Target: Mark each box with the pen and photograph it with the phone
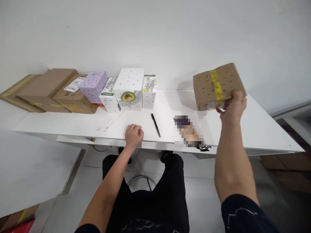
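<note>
The one view comes from a camera on the person's head, set above the near edge of the table (262,132). It faces across the table to the wall (165,35) behind and tilts well down, so the floor (199,194) and the wearer's legs (175,181) appear below the table's front. It is near enough to show left hand (134,135) and right hand (234,105) plainly, yet takes in the table end to end. Under the table's right end, shadow probably hides some detail.
</note>
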{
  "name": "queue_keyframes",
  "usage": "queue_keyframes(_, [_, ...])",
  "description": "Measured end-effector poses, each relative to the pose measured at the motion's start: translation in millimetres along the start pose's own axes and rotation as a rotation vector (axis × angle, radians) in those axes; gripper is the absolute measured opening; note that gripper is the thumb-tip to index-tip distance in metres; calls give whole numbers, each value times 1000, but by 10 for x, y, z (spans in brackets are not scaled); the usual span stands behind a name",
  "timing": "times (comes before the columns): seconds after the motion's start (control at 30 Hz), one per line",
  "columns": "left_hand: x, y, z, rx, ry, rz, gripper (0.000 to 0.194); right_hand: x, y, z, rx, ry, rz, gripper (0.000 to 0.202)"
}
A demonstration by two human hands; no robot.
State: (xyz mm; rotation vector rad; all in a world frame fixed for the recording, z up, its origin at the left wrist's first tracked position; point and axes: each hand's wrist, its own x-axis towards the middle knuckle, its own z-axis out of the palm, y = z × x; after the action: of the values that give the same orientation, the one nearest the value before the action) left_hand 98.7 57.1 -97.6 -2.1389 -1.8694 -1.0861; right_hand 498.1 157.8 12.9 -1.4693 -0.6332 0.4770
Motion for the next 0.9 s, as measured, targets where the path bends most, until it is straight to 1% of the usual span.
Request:
queue_keyframes(0.03, [1,-2,1,-15,-8,-10,17,-215,-50,-57,218,-53,132,43])
queue_keyframes(0.07, [7,-4,0,-39,-19,-25,17,-473,-104,-107,374,-141,164,47])
queue_keyframes(0.1, [16,-5,-5,-74,-30,-44,18,-763,-156,-144,459,-222,168,51])
queue_keyframes(0.13, [27,-5,-18,-127,-39,-68,19,-1075,-200,-165,492,-313,145,59])
queue_keyframes(0.17, [37,-5,-40,-204,-45,-96,20,-1393,-232,-168,463,-380,116,67])
queue_keyframes(0.2, [41,-5,-74,-306,-36,-135,20,-1705,-250,-151,391,-460,89,72])
queue_keyframes(0.23, [34,-3,-122,-425,-5,-195,21,-1998,-253,-115,330,-504,78,78])
queue_keyframes(0.3, [-24,7,-261,-657,132,-369,23,-2496,-222,4,274,-570,121,83])
queue_keyframes(0.37, [-141,28,-444,-806,299,-552,28,-2855,-158,155,281,-641,223,84])
queue_keyframes(0.4, [-211,42,-545,-846,365,-615,31,-2986,-120,230,287,-673,281,83])
queue_keyframes(0.43, [-281,57,-644,-877,403,-647,35,-3090,-81,296,281,-702,343,83])
queue_keyframes(0.47, [-341,71,-739,-911,410,-657,39,-3174,-45,350,257,-723,401,84])
queue_keyframes(0.53, [-418,90,-897,-1010,362,-642,50,-3295,13,410,163,-772,476,86])
queue_keyframes(0.57, [-431,92,-957,-1071,320,-631,54,-3338,31,415,109,-797,487,86])
queue_keyframes(0.67, [-410,64,-1056,-1203,209,-614,63,-3414,40,366,20,-852,416,81])
queue_keyframes(0.8, [-362,9,-1081,-1209,101,-585,61,-3410,23,280,6,-865,277,73])
queue_keyframes(0.9, [-330,-8,-1071,-1221,79,-572,59,-3384,43,260,-4,-876,238,69])
